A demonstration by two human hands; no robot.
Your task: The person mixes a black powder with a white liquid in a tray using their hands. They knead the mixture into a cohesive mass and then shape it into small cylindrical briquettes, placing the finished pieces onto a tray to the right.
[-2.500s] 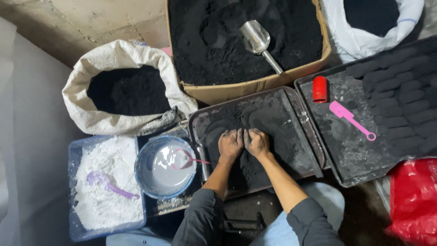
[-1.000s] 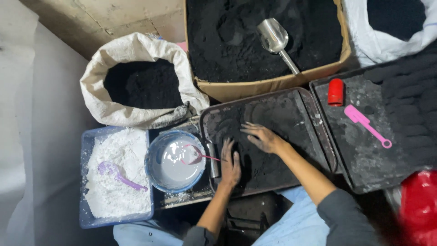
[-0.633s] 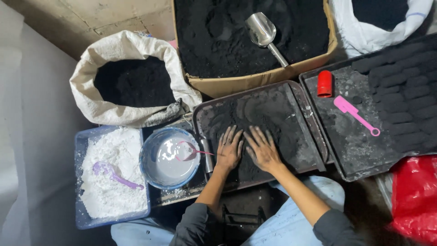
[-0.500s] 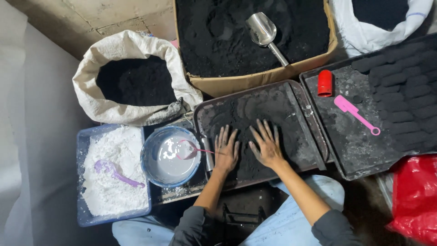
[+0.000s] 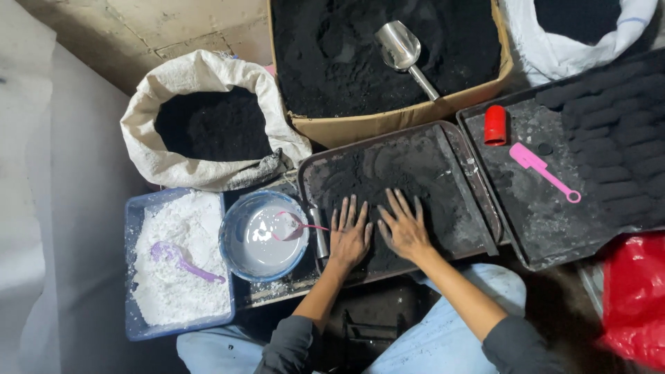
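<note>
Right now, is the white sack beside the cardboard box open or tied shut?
Open. The white sack has its rim rolled down, and the dark powder inside shows from above. Nothing ties or covers its mouth.

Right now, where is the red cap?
Head view, upper right: the red cap stands on the right tray, near its top-left corner, just left of the pink spatula.

Both arms wear dark grey long sleeves pushed up toward the elbows, leaving the forearms bare. The left hand (image 5: 348, 239) and right hand (image 5: 404, 230) are bare, without gloves, rings or a watch, and dusted with black powder. Light blue trousers cover the legs at the near edge.
</note>
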